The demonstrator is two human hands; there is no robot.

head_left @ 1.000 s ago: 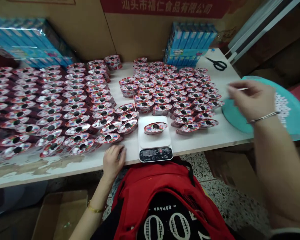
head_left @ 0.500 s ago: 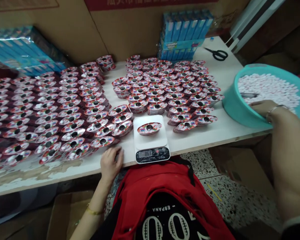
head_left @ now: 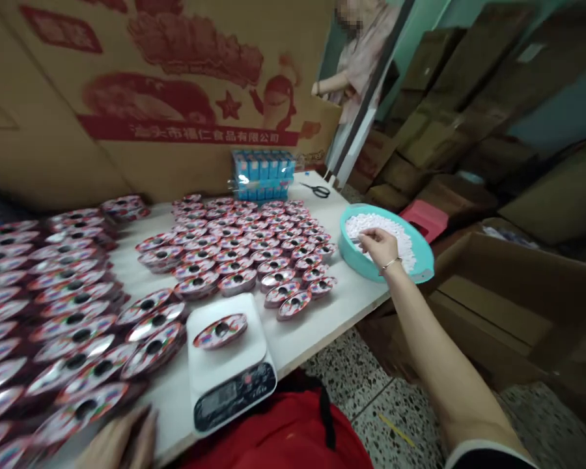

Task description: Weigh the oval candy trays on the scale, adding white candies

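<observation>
At the turquoise basin (head_left: 354,260), my right hand (head_left: 378,246) is closed in a pinch on a thin grey metal utensil (head_left: 355,241). Its end is over or in the small white pellets (head_left: 403,244); the exact kind of utensil is too small to tell. My left hand (head_left: 122,443), blurred and cut off by the lower edge, rests at the table's front edge with its fingers loosely apart, holding nothing. Close to it stands a white digital scale (head_left: 254,339), its display unreadable. One red-and-white oval packet (head_left: 219,331) with a dark round opening lies on the scale.
Rows of similar packets (head_left: 73,286) fill the left, with another group (head_left: 234,251) behind the scale. Blue wrapped boxes (head_left: 264,174) and black scissors (head_left: 317,190) are at the back. A large carton (head_left: 185,78) stands behind the table; another person (head_left: 361,71) is beyond it.
The view has swung right and up, so the scale and packets appear further left. My right hand is still at the basin with the utensil; my left hand is still by the table edge.
</observation>
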